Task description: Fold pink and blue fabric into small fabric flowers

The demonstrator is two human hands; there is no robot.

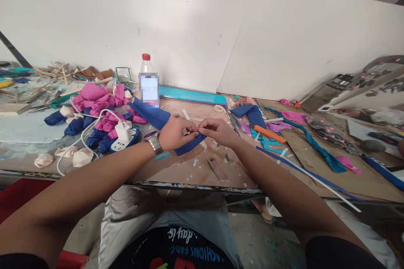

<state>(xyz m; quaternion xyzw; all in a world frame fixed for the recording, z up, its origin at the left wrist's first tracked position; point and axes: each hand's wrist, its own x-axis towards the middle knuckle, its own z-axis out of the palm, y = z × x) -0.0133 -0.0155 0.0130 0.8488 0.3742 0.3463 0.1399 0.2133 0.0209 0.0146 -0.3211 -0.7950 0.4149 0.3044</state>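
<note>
Both hands meet over the middle of the table, pinching the end of a blue fabric strip (187,148). My left hand (176,131), with a metal watch (154,142) on its wrist, has thumb and forefinger closed on the strip. Its longer part (150,113) runs out behind that hand toward the bottle. My right hand (217,130) pinches the same end from the other side, fingertips touching the left ones. Fingers cover the very tip of the cloth. Left of the hands, a white charger (123,132) is plugged into a blue power strip (121,146).
Pink fabric pieces (94,98) and blue bundles heap at left, with a white cable (82,135) looping past. A red-capped bottle (147,66) stands behind a phone (149,90). On the right lie an orange-handled cutter (269,133), a white strip (325,181) and teal fabric (325,157).
</note>
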